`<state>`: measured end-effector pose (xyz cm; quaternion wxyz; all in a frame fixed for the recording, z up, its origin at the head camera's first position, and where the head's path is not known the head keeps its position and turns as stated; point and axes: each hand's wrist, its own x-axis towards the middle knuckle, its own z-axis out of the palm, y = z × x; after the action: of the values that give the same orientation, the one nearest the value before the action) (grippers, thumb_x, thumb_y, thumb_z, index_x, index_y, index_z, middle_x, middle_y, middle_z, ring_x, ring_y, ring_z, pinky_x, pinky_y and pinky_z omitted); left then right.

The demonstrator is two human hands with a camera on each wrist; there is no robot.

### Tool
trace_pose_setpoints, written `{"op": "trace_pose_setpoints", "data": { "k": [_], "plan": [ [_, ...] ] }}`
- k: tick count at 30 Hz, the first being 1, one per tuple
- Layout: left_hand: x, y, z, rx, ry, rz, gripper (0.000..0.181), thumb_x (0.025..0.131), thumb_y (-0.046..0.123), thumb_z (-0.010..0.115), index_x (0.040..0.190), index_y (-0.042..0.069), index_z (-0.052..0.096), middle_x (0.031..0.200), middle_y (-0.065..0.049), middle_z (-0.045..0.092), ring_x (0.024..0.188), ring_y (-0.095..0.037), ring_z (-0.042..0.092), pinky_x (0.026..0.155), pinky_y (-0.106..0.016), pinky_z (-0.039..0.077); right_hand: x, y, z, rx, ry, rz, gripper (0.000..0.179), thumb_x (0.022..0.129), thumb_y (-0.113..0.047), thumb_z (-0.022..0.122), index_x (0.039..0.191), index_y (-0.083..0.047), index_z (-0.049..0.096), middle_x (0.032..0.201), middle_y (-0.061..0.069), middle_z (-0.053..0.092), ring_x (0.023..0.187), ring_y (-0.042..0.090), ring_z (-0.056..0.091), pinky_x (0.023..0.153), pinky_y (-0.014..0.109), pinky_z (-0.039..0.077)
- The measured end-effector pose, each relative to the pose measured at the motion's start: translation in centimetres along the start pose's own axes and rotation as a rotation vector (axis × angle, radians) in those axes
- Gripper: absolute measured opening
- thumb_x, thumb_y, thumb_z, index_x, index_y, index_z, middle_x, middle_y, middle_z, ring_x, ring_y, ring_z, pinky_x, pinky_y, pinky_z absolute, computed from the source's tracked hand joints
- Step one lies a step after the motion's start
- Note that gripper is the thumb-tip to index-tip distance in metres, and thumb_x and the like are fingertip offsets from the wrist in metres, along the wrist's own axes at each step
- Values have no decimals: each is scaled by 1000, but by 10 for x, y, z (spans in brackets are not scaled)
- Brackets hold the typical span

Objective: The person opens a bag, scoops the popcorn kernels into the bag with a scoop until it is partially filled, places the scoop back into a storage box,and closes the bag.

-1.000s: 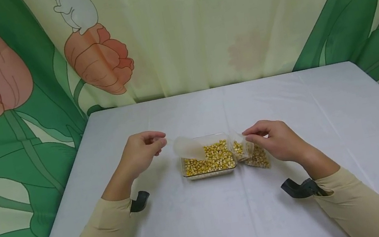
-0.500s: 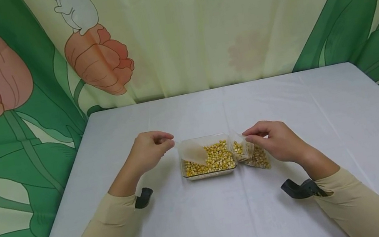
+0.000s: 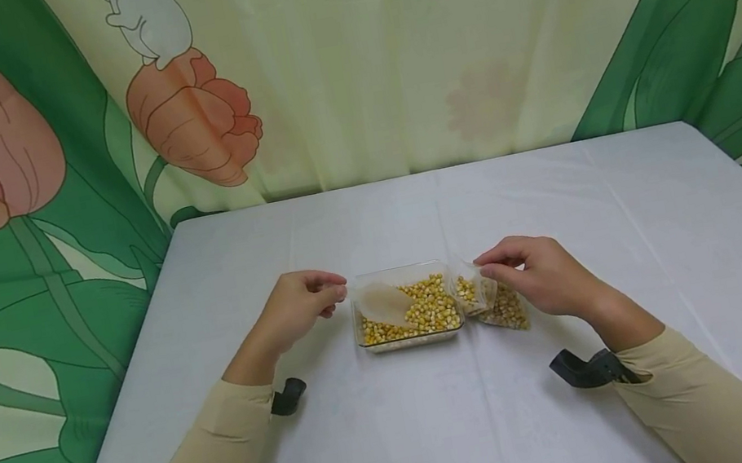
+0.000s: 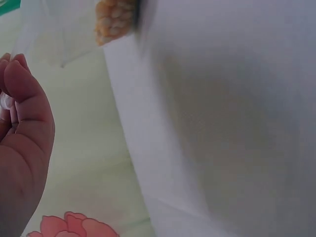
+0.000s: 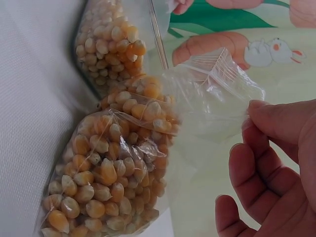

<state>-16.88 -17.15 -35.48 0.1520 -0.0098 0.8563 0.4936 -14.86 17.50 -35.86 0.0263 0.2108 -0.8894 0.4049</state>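
Note:
A clear rectangular container point(image 3: 414, 341) of yellow corn kernels point(image 3: 432, 303) stands mid-table in the head view. At its left my left hand point(image 3: 302, 303) pinches the end of a translucent scoop point(image 3: 384, 305), whose bowl lies over the kernels; whether it touches them I cannot tell. In the left wrist view the fingers point(image 4: 24, 84) hold its clear handle. My right hand point(image 3: 535, 273) pinches the upper edge of a clear zip bag point(image 5: 111, 177) partly filled with kernels. The bag's mouth leans against the container's right side, its lower part on the table.
A white cloth covers the table point(image 3: 379, 445). Behind it hangs a curtain point(image 3: 385, 55) printed with flowers and leaves. Black wrist cameras sit below the left point(image 3: 288, 397) and right point(image 3: 585, 367) wrists.
My left hand has moved to the right and slightly lower, bringing the scoop from the container's left edge further over the kernels. The right hand and bag stay still.

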Motion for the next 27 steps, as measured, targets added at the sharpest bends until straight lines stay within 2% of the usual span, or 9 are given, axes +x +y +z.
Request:
{"op": "trace_pose_setpoints", "data": {
  "k": [9,13,19,27],
  "plan": [
    [7,-14,11,-105,-5,-23,22,96,10,68,115,-2,70,95,-10,68,77,-19,60,74,-31,55,2,0,2,4,-11,15,15,96,-8,68,108,-4,76,99,2,72,89,21,63,71,34,52],
    [7,-17,13,-96,-7,-31,20,95,10,69,113,-1,71,94,-10,68,76,-18,61,74,-31,56,1,-1,0,8,-11,13,16,97,-10,68,109,-4,76,100,3,72,90,22,63,71,35,52],
    [7,-19,13,-70,-20,8,21,94,12,71,111,-1,72,92,-8,70,76,-17,62,73,-31,56,2,0,1,2,-15,24,16,97,-9,67,109,-4,75,100,4,72,90,22,62,70,34,51],
    [9,-27,13,-280,-90,2,25,96,4,66,115,-12,65,89,-6,68,71,-12,59,68,-23,54,0,1,0,6,-3,8,14,97,-9,67,107,-4,76,98,3,72,88,21,62,68,33,51]
  ]
}}
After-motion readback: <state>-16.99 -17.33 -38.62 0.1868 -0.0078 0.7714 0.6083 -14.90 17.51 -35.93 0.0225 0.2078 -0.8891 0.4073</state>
